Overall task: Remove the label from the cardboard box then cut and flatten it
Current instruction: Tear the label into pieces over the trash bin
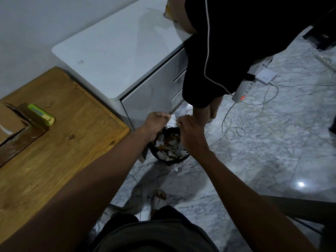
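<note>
- Both arms reach out past the right edge of the wooden worktop and over a small black bin standing on the marble floor.
- The left hand is clenched into a fist above the bin's far-left rim; something thin and pale shows at its knuckles, too small to make out.
- The right hand is also clenched, just beside the left hand, knuckles nearly touching; thin strands run between the two fists, but what they pinch cannot be told.
- The bin is filled with torn white and brown scraps, and one white scrap lies on the floor just in front of it.
- The cardboard box lies at the left edge of the worktop, partly out of view, with glossy tape on its near side.
- A green utility knife rests on the worktop touching the box's right side, well apart from both hands.
- A white cabinet stands beyond the worktop's far edge, against the wall.
- A second person in dark clothing stands beside the cabinet, a foot near the bin.
- A white power strip with a red light and loose white cables lies on the floor to the right.
</note>
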